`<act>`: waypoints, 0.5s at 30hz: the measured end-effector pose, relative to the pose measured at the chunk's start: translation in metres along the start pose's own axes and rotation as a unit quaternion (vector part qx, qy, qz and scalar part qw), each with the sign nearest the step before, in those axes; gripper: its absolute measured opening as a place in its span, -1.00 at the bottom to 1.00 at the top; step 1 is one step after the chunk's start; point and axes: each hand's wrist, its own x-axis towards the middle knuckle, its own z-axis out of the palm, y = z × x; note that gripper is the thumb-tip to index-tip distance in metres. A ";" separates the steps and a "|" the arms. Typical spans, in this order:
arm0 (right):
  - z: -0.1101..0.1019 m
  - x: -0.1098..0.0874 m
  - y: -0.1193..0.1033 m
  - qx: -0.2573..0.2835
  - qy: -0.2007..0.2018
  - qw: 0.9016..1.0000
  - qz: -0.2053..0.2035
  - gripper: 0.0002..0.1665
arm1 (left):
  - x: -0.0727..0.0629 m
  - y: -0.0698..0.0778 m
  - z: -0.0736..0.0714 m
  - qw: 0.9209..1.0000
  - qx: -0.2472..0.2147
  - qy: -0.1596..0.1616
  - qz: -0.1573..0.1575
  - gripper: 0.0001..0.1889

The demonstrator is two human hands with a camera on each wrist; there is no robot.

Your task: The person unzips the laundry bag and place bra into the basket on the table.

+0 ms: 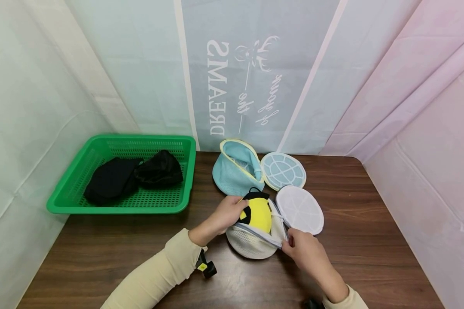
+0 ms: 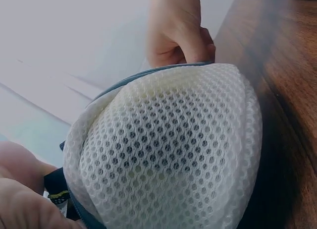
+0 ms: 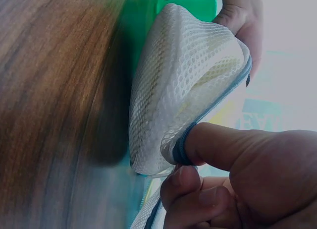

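Note:
A white mesh laundry bag (image 1: 251, 244) with a grey zip edge stands unzipped on the table. A rounded yellow-and-black fabric item (image 1: 260, 214), with a thin black loop on top, sits partly inside its mouth; its exact kind is unclear. My left hand (image 1: 227, 213) grips the item's black left side at the opening. With thumb and fingers, my right hand (image 1: 307, 253) pinches the bag's zip edge at the right, seen closely in the right wrist view. The bag's round white lid (image 1: 300, 210) lies folded back. Mesh hides the item's lower part.
Behind stands an open blue mesh laundry bag (image 1: 232, 182) with yellow trim, its round lid (image 1: 284, 171) laid to the right. A green plastic basket (image 1: 120, 210) at the left holds two black fabric items (image 1: 114, 178). Fabric curtains (image 1: 255, 86) border the brown table (image 1: 371, 240).

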 end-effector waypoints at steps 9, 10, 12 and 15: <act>-0.002 0.000 0.000 0.007 0.000 1.000 -0.003 -0.66 | 0.001 0.000 0.000 1.000 -0.007 0.021 -0.004 -0.55; -0.002 0.000 0.000 0.006 0.000 1.000 -0.003 -0.66 | 0.002 0.000 0.000 1.000 -0.008 0.023 -0.005 -0.55; -0.002 0.000 0.000 0.005 0.000 1.000 -0.002 -0.66 | 0.002 0.000 0.000 0.999 -0.014 0.027 -0.009 -0.56; -0.001 0.001 0.001 0.004 -0.003 1.000 -0.001 -0.66 | 0.003 0.000 0.001 0.999 -0.019 0.040 -0.016 -0.58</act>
